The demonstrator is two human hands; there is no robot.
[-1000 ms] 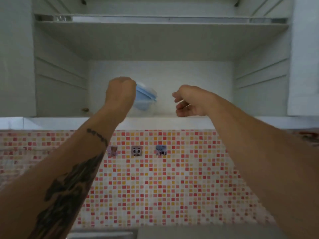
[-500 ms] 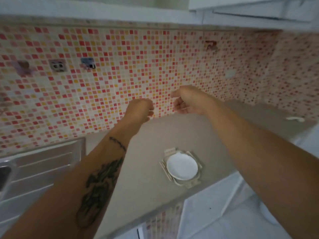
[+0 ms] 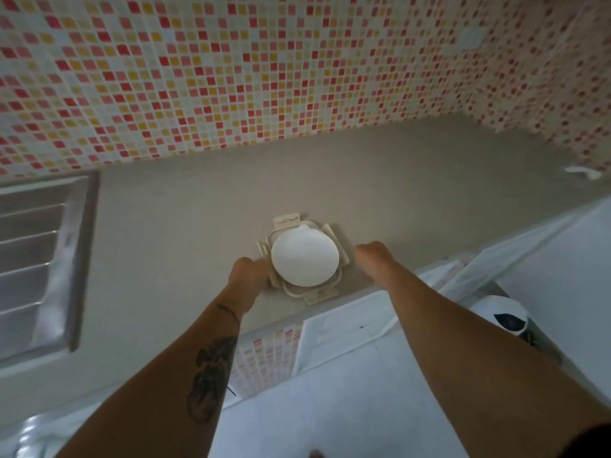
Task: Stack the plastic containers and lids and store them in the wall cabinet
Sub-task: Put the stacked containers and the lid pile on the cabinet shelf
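From the head view, you are looking down at the grey desk (image 3: 413, 180), with the mosaic tile wall (image 3: 231, 71) behind it and the ribbed steel drainer of the sink (image 3: 36, 259) at the left edge. The stack of lids (image 3: 305, 259) lies flat near the desk's front edge: a round white lid on top of a cream lid with clip tabs (how many lie under it you cannot tell). Your left hand (image 3: 248, 271) is loosely curled at the stack's left side, touching or just short of the clip tab there; whether it grips anything cannot be told. Your right hand (image 3: 373, 256) is just beside the stack's right edge, fingers curled down, holding nothing. A white bin (image 3: 502, 314) stands on the floor to the right, below the desk
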